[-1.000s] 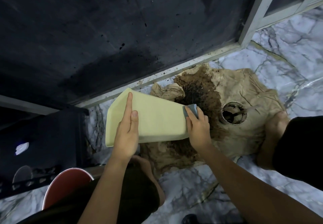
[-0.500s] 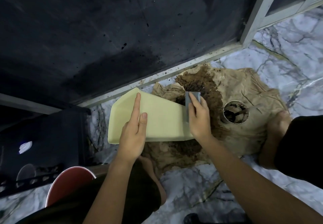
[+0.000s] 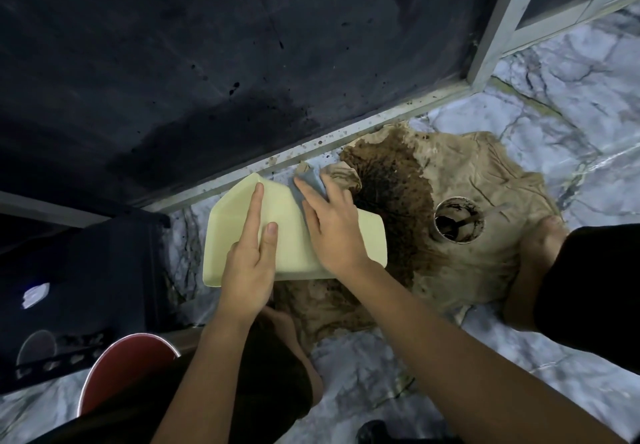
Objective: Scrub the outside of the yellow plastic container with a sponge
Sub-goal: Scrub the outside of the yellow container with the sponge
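Note:
The pale yellow plastic container [image 3: 367,235] lies on its side above the floor, its outer wall facing up. My left hand [image 3: 251,256] grips it at the near left, index finger stretched along the wall. My right hand [image 3: 330,229] presses a grey-blue sponge [image 3: 308,182] flat against the container's far upper edge, most of the sponge hidden under the fingers.
A soiled brown cloth [image 3: 467,201] with a dark wet stain spreads on the marble floor to the right. A small round cup [image 3: 459,220] with dark residue sits on it. A black crate [image 3: 76,287] and a red bucket rim [image 3: 128,357] stand at left. A dark wall rises behind.
My right hand slid the sponge from the container's right end up and leftward to its far upper edge. The container tilted slightly and my left hand shifted a little right.

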